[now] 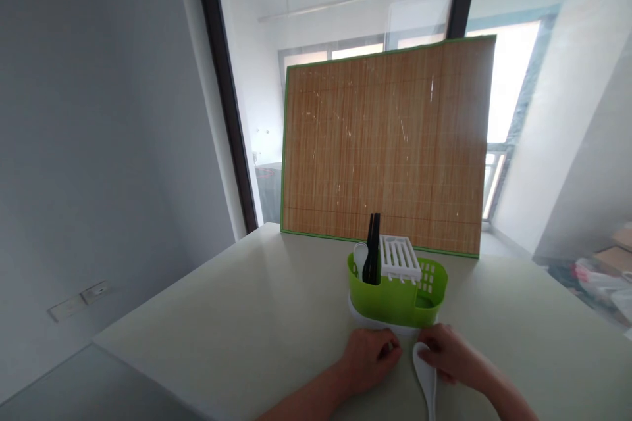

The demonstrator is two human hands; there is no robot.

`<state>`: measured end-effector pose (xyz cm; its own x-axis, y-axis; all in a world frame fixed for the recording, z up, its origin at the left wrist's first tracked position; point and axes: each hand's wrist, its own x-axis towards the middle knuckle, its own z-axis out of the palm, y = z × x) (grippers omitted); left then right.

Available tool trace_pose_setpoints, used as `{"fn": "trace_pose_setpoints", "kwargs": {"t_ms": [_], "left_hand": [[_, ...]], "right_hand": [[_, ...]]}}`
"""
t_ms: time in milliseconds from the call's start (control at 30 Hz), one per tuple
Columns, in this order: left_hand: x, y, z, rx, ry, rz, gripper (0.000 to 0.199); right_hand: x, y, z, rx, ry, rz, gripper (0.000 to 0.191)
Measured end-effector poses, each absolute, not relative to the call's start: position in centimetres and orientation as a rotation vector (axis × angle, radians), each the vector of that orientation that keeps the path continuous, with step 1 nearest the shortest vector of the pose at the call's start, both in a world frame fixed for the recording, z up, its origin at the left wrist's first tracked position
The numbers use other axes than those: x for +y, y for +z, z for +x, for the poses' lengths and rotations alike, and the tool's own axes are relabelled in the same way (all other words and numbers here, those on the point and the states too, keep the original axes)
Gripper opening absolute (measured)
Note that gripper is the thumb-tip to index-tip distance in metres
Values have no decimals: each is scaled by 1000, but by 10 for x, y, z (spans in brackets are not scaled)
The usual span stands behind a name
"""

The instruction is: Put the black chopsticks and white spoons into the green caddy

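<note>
A green plastic utensil holder [395,302] with a white base stands on the table. Black chopsticks [372,253] and a small white spoon [360,260] stand upright in its left part, and a white slotted rack [399,256] sits across its middle. My left hand [370,358] rests on the table in front of the holder, its fingers curled with nothing visible in them. Just right of it, my right hand [449,355] pinches a larger white spoon [425,375] near its bowl; the spoon's handle points down toward me.
The white table [237,302] extends to both sides. Behind the holder a bamboo mat with green edging [385,151] stands upright against a glass partition. A wall with sockets [81,299] is at the left; boxes and bags [605,276] lie beyond the table's right edge.
</note>
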<state>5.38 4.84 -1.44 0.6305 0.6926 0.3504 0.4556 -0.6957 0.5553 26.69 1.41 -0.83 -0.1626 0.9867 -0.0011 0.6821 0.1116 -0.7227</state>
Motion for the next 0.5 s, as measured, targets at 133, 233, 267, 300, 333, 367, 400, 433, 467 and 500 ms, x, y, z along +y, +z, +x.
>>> {"fn": "trace_pose_setpoints", "kwargs": {"t_ms": [133, 233, 267, 300, 333, 367, 400, 433, 467, 500], "left_hand": [[46, -9, 51, 885, 845, 2349, 19], [44, -4, 49, 856, 996, 2276, 21], [43, -3, 48, 843, 1056, 2247, 21], [43, -3, 48, 829, 1112, 2219, 20], [42, -3, 48, 814, 1160, 2197, 20], [41, -3, 49, 805, 1201, 2181, 20], [40, -3, 49, 797, 1238, 2173, 19], [39, -3, 50, 789, 1274, 2175, 19], [38, -3, 51, 781, 1310, 2185, 18], [37, -3, 51, 770, 1342, 2200, 17]], "right_hand": [[18, 11, 242, -1910, 327, -1437, 20], [11, 22, 227, -1788, 67, -1306, 22], [9, 23, 223, -1749, -16, -1271, 22], [6, 23, 220, -1721, -94, -1243, 21], [4, 22, 218, -1705, -165, -1222, 21], [2, 21, 217, -1697, -225, -1204, 20], [0, 20, 216, -1702, -279, -1180, 21], [-2, 19, 215, -1717, -330, -1145, 23], [-3, 18, 214, -1734, -380, -1101, 25], [-4, 19, 213, -1750, -431, -1057, 28]]}}
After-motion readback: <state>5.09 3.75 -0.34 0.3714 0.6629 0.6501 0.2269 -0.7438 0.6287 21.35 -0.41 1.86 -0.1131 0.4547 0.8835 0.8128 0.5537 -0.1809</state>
